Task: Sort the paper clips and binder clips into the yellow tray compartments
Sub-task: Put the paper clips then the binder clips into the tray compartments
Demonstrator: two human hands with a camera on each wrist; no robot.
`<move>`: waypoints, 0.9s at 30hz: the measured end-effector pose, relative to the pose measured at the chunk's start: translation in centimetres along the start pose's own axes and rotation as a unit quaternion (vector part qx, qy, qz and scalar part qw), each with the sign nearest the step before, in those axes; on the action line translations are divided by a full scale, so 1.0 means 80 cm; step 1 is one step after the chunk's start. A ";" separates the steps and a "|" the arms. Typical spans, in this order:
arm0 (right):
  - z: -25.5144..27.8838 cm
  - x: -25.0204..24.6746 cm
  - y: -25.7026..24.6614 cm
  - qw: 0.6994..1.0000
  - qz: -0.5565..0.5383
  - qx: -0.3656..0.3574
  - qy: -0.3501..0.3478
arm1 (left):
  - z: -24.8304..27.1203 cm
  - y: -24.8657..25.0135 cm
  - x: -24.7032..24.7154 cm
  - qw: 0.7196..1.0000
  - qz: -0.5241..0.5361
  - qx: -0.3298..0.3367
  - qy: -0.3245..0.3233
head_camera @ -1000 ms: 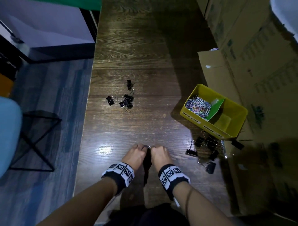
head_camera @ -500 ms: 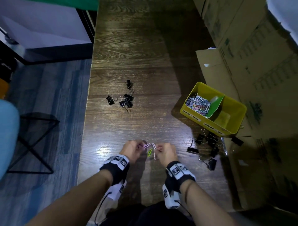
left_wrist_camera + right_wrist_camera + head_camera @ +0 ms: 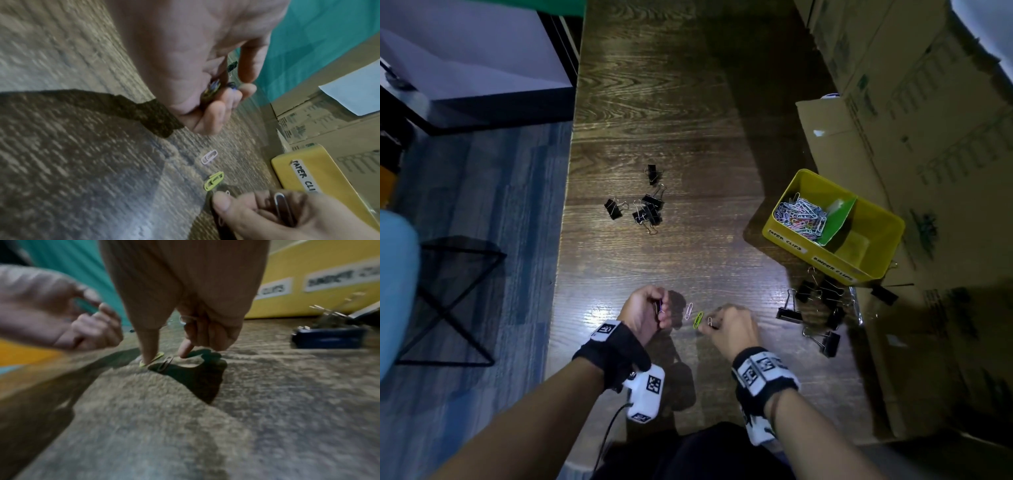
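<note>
Picking these last loose paper clips off the bench (image 3: 654,102) looks fiddly, and the likely slip is at the right hand (image 3: 732,329): its grip already keeps a silver clip (image 3: 281,209) curled inside while thumb and forefinger reach narrowly down at a grey clip (image 3: 165,364) and touch the green clip (image 3: 698,319) beside it. I'd guess pinching flat wire off slick wood with a part-full hand could skid one away or spill what it carries. The left hand (image 3: 645,313), on the far side of the green clip from the yellow tray (image 3: 784,228), is closed tight on a small bunch of coloured clips (image 3: 213,88). A pink clip (image 3: 689,310) lies untouched just left of the green one. Binder clips (image 3: 822,308) wait below the tray, whose paper-clip compartment is already heaped; more binder clips (image 3: 645,207) sit well to its left.
</note>
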State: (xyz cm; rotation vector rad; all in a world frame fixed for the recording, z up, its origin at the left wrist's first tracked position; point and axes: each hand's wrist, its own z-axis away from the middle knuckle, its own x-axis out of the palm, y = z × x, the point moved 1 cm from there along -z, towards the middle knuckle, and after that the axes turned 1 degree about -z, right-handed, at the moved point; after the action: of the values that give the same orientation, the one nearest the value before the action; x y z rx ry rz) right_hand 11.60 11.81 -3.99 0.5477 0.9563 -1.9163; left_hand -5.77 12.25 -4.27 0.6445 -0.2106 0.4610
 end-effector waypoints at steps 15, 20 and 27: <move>0.011 0.011 0.012 0.974 -0.225 -0.022 -0.018 | -0.002 -0.004 0.002 0.990 -0.130 0.040 0.038; 0.002 0.012 0.017 0.873 -0.484 0.043 -0.047 | -0.008 -0.002 0.010 0.945 -0.312 0.093 0.047; -0.005 0.000 0.002 0.860 -0.492 0.123 -0.052 | -0.014 -0.002 0.026 0.712 -0.675 0.161 0.105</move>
State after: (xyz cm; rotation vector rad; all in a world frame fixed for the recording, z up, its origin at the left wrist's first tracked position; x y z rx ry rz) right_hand 11.69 12.10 -4.31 0.0472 1.0172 -2.9764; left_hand -3.77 13.56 -4.57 0.9053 0.5895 -0.8911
